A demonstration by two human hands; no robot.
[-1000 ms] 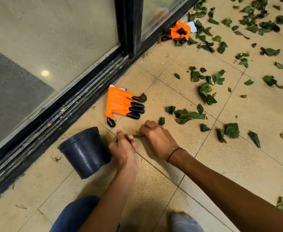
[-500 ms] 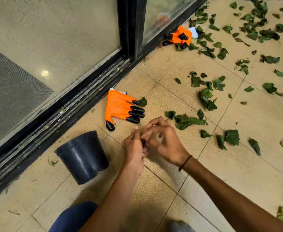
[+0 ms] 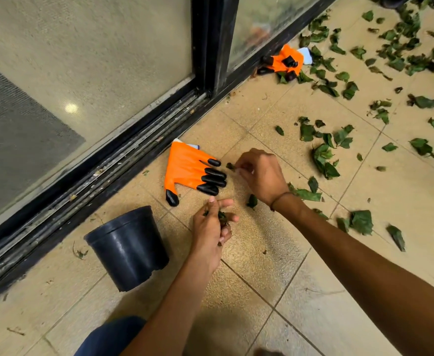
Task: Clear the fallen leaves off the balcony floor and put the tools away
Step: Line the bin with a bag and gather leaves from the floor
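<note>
Green fallen leaves [image 3: 323, 160] lie scattered over the beige tiled balcony floor [image 3: 275, 258], thickest toward the upper right. My left hand [image 3: 212, 228] is curled around a small bunch of leaves just right of a black plastic pot [image 3: 128, 246] that stands upright. My right hand [image 3: 261, 173] reaches forward and pinches a small leaf [image 3: 229, 165] at the fingertips of an orange glove with black claw tips [image 3: 190, 170] lying flat on the tiles. A second orange glove [image 3: 282, 61] lies crumpled against the door frame farther off.
A black sliding-door track [image 3: 103, 176] and glass panels run along the left. My knee in blue cloth [image 3: 110, 335] is at the bottom edge. A single leaf [image 3: 252, 201] lies between my two hands.
My hands were together passing leaves; now they have parted. The right hand has reached forward to a leaf by the glove, while the left stays back holding the gathered leaves.
</note>
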